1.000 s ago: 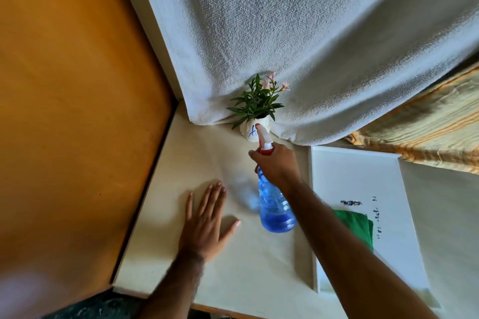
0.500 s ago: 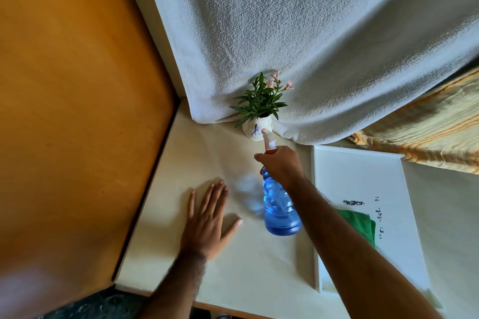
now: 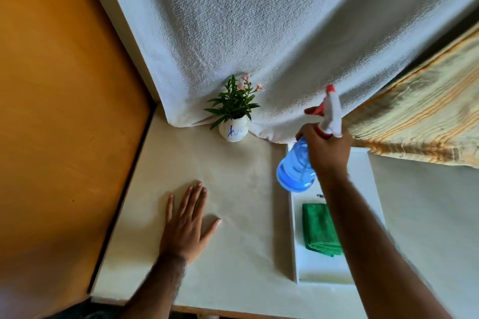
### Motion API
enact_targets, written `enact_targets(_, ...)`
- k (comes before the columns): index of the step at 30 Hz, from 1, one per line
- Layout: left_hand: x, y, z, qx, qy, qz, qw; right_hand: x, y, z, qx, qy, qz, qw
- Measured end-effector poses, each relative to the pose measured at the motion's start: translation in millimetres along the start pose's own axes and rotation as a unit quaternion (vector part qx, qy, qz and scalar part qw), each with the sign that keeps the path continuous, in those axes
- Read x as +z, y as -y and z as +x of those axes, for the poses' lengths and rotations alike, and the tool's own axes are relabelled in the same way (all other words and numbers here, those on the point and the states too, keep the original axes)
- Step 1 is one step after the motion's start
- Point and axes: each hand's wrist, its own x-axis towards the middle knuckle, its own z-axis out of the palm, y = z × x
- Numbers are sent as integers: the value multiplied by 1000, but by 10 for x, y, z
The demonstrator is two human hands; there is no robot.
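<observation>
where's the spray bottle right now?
Head view, right of centre: the right hand grips the spray bottle by its neck, tilted over the far end of the tray, right of the plant, beyond the green cloth.

Right hand grips blue spray bottle at the neck, held tilted above the white tray. Left hand lies flat on the table. Green cloth lies in tray. Potted plant stands against white towel.
</observation>
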Motion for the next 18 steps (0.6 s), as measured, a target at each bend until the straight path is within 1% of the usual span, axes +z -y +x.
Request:
enact_targets(2,8,2,0,0,1,2,1000,-144,-96,164,-18,-33,-12,999)
enact_targets(5,11,1,2,1,-1,4,1000,-283,-312,346,-66,-49,-67,994)
enact_targets(7,16,-7,4,1,-5,2,1000,-337,-466,431,-81,-57,-83,992)
enact_targets(12,24,3,10,3,-12,6,1000,-355,-728,466,-57,-65,-65,994)
enact_targets(18,19,3,11,6,-16,11,1000,-322,-855,422,-64,-42,-65,995)
